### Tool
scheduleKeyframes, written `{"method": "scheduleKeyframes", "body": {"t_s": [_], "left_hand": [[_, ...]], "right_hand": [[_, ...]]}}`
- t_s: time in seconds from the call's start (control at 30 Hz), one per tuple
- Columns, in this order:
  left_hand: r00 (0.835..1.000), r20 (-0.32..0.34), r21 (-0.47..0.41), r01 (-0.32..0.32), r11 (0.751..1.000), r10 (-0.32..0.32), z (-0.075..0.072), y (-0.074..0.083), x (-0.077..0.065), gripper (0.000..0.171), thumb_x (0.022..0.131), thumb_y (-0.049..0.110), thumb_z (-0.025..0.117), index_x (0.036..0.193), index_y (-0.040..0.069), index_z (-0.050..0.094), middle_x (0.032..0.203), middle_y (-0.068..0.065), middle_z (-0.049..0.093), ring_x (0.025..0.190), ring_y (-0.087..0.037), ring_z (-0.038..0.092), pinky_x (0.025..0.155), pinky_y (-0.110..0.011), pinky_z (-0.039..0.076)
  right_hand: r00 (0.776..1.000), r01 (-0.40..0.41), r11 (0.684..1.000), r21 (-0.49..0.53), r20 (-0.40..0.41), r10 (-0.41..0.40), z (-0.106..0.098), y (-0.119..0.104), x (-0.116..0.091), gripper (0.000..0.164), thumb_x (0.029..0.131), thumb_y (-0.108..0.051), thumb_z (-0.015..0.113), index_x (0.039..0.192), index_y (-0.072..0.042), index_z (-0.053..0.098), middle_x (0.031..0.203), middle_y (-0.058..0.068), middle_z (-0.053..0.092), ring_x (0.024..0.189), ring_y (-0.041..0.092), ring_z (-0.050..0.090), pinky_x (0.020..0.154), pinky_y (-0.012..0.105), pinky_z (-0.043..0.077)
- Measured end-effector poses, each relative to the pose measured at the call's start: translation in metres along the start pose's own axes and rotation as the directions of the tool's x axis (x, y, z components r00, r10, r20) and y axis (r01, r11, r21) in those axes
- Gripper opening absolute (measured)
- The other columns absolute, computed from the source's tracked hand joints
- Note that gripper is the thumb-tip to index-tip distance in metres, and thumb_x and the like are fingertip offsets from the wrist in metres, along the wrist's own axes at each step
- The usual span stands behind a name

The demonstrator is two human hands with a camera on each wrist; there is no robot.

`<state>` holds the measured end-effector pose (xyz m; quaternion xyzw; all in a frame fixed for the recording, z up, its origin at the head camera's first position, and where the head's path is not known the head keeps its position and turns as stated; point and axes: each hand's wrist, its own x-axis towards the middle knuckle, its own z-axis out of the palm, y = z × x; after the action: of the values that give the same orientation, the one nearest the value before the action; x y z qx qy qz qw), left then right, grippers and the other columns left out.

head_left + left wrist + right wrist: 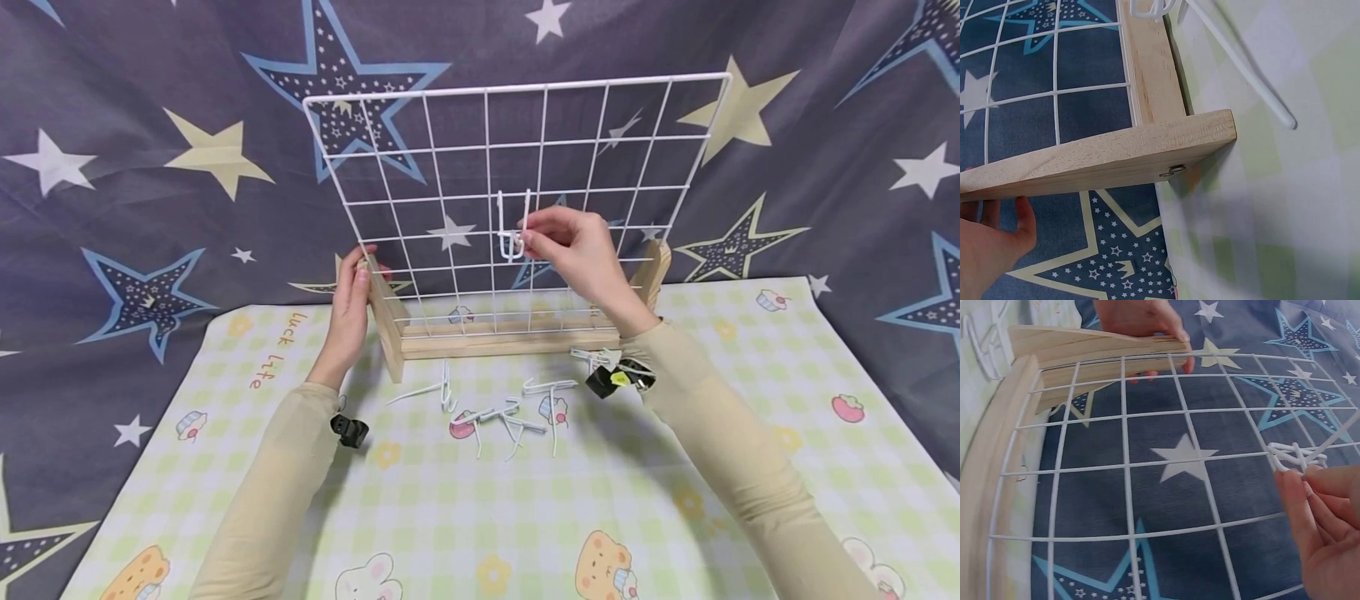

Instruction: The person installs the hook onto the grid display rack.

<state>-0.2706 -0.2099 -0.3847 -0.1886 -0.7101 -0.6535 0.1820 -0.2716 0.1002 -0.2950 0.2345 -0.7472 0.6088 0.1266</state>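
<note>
A white wire grid (517, 88) stands in a wooden base, tilted back. My left hand (348, 304) grips the upper end of the left wooden side piece (385, 321), its fingers wrapped behind it. In front of the grid's middle, my right hand (581, 254) pinches a white wire hook (512, 247) between thumb and fingertips. In the right wrist view this hook (1294, 456) lies against the grid wires; whether it is caught on them I cannot tell. The left wrist view has the left hand (997, 240) partly cut off by the frame edge.
Several loose white hooks (551, 387) lie on the checked tablecloth (450, 508) before the base, one (446, 387) near its left foot. More hooks (592, 357) lie beneath my right wrist. Behind the grid hangs a dark star-patterned cloth (187, 50).
</note>
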Motion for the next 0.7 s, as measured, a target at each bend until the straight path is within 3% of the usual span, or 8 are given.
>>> {"method": "scheduleKeyframes", "body": {"t_s": [0.23, 0.47, 0.7], "left_hand": [[1.0, -0.002, -0.014, -0.009, 1.0, 0.009, -0.001, 0.0, 0.001, 0.04, 0.107, 0.024, 0.03, 0.138, 0.0, 0.039, 0.113, -0.03, 0.048, 0.102, -0.019, 0.055, 0.083, -0.032, 0.047], [1.0, -0.001, -0.034, -0.001, 0.999, 0.001, -0.002, 0.001, 0.001, 0.037, 0.107, 0.023, 0.032, 0.135, 0.001, 0.041, 0.11, -0.026, 0.049, 0.104, -0.035, 0.053, 0.082, -0.031, 0.048], [1.0, 0.013, -0.029, 0.007, 1.0, -0.007, -0.003, -0.001, 0.002, 0.039, 0.107, 0.024, 0.031, 0.136, 0.001, 0.04, 0.112, -0.03, 0.047, 0.104, -0.031, 0.054, 0.083, -0.032, 0.047]], "right_hand": [[1.0, 0.011, 1.0, -0.018, 0.004, -0.011, 0.002, 0.005, -0.003, 0.013, 0.092, 0.002, 0.063, 0.101, 0.011, 0.065, 0.087, 0.023, 0.068, 0.071, 0.015, 0.067, 0.07, 0.027, 0.056], [0.997, -0.028, 1.0, 0.003, 0.07, 0.027, 0.003, 0.017, -0.014, 0.015, 0.095, -0.001, 0.058, 0.1, 0.012, 0.064, 0.086, 0.021, 0.068, 0.074, 0.02, 0.068, 0.071, 0.03, 0.056], [0.992, -0.088, 0.996, 0.015, 0.097, 0.086, 0.0, 0.035, -0.026, 0.016, 0.096, -0.003, 0.058, 0.097, 0.012, 0.064, 0.085, 0.022, 0.068, 0.072, 0.02, 0.067, 0.07, 0.031, 0.057]]}}
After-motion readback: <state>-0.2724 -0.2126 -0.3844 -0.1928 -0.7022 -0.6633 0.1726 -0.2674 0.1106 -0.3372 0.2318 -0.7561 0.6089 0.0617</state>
